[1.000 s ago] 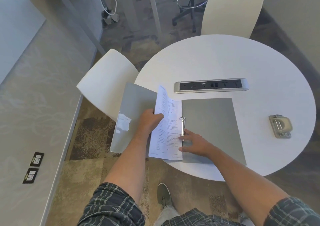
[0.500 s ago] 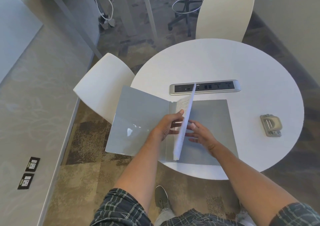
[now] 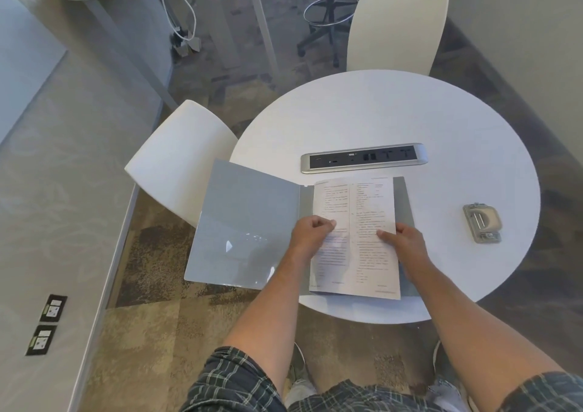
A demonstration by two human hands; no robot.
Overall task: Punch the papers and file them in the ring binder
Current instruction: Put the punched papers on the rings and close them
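While both hands hold the papers (image 3: pixel 355 238), the left hand (image 3: pixel 310 233) is curled on the left margin and the right hand (image 3: pixel 407 243) pinches the right edge, thumb on top. That sheaf lies flat over the right leaf of the open binder (image 3: pixel 246 225) at the table's (image 3: pixel 410 118) near edge, long axis running away from the person, text top toward the far edge. Rings are hidden under the left margin, so the left hand looks nearer for seating the holes. A punch (image 3: pixel 482 222) sits well apart by the right edge
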